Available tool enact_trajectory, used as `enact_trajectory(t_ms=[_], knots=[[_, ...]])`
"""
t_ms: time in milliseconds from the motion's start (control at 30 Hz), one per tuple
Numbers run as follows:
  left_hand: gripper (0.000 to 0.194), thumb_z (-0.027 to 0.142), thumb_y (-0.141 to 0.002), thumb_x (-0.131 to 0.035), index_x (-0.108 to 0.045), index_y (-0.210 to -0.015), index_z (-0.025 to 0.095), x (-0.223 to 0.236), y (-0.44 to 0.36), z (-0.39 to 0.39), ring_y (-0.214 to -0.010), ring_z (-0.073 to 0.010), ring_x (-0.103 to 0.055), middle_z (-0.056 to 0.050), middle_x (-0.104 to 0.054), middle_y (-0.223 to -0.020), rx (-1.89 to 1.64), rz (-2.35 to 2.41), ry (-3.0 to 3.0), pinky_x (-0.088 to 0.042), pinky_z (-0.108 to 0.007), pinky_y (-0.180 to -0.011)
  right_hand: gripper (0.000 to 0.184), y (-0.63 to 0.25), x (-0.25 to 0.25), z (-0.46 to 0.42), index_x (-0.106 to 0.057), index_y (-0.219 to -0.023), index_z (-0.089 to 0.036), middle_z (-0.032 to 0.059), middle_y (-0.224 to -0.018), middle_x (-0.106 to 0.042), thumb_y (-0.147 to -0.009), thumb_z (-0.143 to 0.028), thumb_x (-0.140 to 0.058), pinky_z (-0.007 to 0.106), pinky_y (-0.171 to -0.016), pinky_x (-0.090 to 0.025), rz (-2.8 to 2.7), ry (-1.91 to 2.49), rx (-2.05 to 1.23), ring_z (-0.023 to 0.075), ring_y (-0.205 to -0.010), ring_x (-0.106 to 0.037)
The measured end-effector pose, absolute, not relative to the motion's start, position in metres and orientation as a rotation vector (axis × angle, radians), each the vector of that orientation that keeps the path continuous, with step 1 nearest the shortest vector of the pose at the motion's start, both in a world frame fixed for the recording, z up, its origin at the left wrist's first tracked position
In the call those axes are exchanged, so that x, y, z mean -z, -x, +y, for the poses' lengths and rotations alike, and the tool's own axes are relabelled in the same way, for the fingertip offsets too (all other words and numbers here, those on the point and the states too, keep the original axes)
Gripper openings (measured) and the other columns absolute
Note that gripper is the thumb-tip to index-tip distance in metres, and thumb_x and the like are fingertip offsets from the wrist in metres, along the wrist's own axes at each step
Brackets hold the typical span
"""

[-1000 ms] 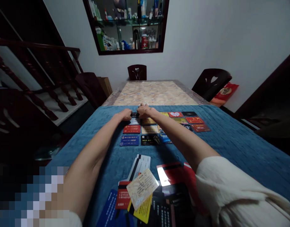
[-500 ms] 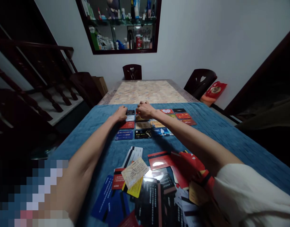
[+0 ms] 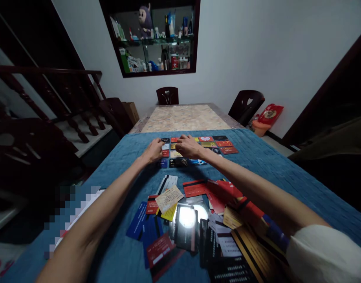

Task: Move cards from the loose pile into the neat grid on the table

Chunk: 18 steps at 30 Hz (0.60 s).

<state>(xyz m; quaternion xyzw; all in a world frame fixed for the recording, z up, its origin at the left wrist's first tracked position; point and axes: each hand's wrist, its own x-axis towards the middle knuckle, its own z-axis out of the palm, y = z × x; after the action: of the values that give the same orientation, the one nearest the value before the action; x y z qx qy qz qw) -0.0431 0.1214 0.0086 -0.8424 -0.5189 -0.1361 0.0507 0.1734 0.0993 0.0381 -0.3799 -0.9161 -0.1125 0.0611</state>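
Note:
Rows of plastic cards lie face up in a grid on the blue cloth (image 3: 115,165). My left hand (image 3: 154,151) rests at the grid's left edge, fingers bent against a pale card (image 3: 165,146) and a red card (image 3: 165,153). My right hand (image 3: 188,147) is curled over the middle columns, fingers pressed together; whatever lies under them is hidden. Just below it a black card with a gold mark (image 3: 180,162) shows in the front row. Nearer me is a loose pile of overlapping cards, among them a beige card (image 3: 169,199) and a dark red card (image 3: 159,250).
Beyond the cloth the patterned tabletop (image 3: 183,116) continues to the far end. Dark wooden chairs stand around it, one at the right (image 3: 246,106). A wall cabinet (image 3: 156,41) holds bottles and a plush toy. A red bag (image 3: 270,113) sits by an orange bin (image 3: 260,128).
Both hands have come a little toward me along the grid, from its far row to rows nearer me, and slightly right in view. The camera view has tilted up.

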Motion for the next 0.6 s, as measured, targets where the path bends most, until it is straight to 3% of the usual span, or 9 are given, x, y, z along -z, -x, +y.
enact_trajectory(t_ms=[600], knots=[[0.029,0.009,-0.084,-0.049,-0.068,-0.104,0.015,0.022,0.034,0.007,-0.117,-0.0243,-0.055,-0.013,-0.057,-0.126,0.646,-1.526,2.647,-0.047,-0.041,-0.105,0.020,-0.182,-0.008,0.034,-0.069,-0.098,-0.019,0.0111,-0.107,-0.066,-0.092,-0.024,-0.051,0.038,-0.084,-0.029,-2.789,0.946,0.221,0.0270,-0.109,-0.044]])
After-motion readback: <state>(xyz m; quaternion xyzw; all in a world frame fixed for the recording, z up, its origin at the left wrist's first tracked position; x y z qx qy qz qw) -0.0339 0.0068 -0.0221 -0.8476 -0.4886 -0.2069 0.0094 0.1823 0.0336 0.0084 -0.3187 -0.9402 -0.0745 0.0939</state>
